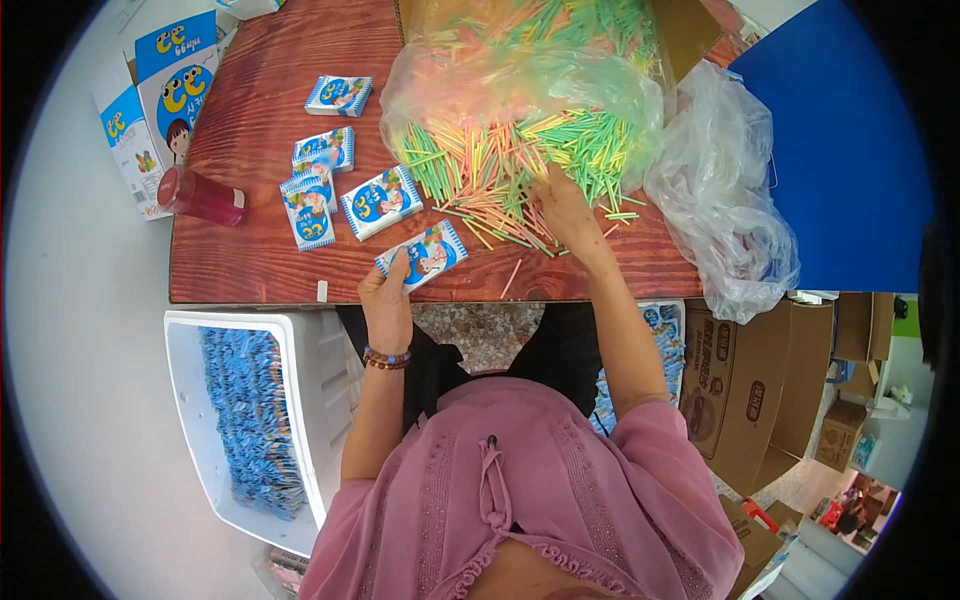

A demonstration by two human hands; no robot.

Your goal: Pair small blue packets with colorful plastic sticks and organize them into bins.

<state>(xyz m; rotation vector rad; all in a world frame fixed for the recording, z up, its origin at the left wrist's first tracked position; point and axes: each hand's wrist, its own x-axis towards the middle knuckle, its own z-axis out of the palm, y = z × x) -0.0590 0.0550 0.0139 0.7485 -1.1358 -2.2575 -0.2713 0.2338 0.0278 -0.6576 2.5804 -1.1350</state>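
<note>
My left hand [384, 292] pinches the lower left end of a blue-and-white packet [432, 255] at the table's near edge. My right hand [567, 212] reaches into a loose heap of thin coloured sticks [470, 165], pink, yellow and green. Its fingers are curled in on some sticks at the heap's near side; how many they grip is hidden. The sticks spill from a large clear plastic bag [520, 90]. Several similar packets lie left of the heap, the nearest one a packet [382, 202] just beyond my left hand.
A red-lidded jar [205, 197] lies on its side at the table's left edge, near printed cartons [180, 95]. Below left stands a white foam box [290, 390] full of packets. Crumpled clear plastic [720, 190] hangs over the right edge, beside a blue panel [850, 150] and a cardboard box [760, 390].
</note>
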